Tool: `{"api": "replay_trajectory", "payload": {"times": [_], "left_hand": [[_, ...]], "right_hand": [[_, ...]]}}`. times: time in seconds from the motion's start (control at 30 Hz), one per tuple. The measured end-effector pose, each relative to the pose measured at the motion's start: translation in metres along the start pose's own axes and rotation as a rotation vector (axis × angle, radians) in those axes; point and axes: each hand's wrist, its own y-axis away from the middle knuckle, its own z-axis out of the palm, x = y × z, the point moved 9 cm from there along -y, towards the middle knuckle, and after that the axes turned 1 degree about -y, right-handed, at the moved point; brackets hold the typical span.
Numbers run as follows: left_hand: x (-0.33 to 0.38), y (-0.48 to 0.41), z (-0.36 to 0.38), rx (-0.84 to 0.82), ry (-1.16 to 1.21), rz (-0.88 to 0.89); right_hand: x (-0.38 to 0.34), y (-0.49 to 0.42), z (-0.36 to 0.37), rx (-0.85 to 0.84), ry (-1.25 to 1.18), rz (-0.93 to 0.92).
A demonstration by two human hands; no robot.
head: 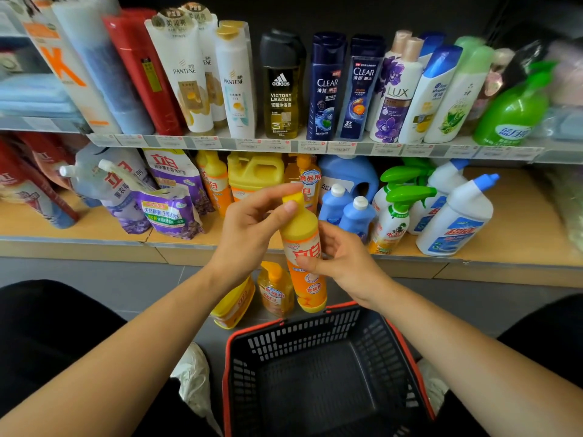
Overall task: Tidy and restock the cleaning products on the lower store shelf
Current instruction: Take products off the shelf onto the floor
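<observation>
An orange dish-soap bottle (305, 257) with a yellow cap is held upright in front of the lower shelf (511, 244). My left hand (252, 225) grips its neck and cap, thumb on the shoulder. My right hand (344, 260) wraps round its label from the right. On the shelf behind stand more orange bottles (214, 181), a yellow jug (255, 175), blue bottles (356, 212), green-trigger sprays (394, 216) and white toilet cleaners (454, 216). Purple refill pouches (170, 209) lean at the left.
A black basket with red rim (407, 348) sits on the floor between my knees, with nothing inside. A small orange bottle (274, 288) and a yellow pack (233, 307) lie on the floor before it. The upper shelf holds shampoo bottles (280, 86).
</observation>
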Motion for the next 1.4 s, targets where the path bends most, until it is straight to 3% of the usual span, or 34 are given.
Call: {"api": "replay_trajectory", "payload": {"times": [0.23, 0.47, 0.97, 1.3, 1.4], "left_hand": [[-0.008, -0.003, -0.003, -0.033, 0.065, -0.068], [0.001, 0.000, -0.013, 0.100, -0.033, 0.008], [-0.016, -0.001, -0.025, 0.163, 0.074, -0.149], [-0.026, -0.001, -0.019, 0.078, 0.107, -0.213], [-0.035, 0.003, -0.018, 0.038, 0.013, -0.263]], "right_hand": [[0.006, 0.000, 0.007, -0.093, -0.142, 0.080], [0.008, 0.003, 0.014, -0.116, -0.162, 0.092], [0.011, 0.004, 0.020, -0.152, -0.191, 0.136], [0.008, 0.001, 0.013, -0.097, -0.182, 0.129], [0.004, 0.000, 0.005, -0.031, -0.139, 0.102]]}}
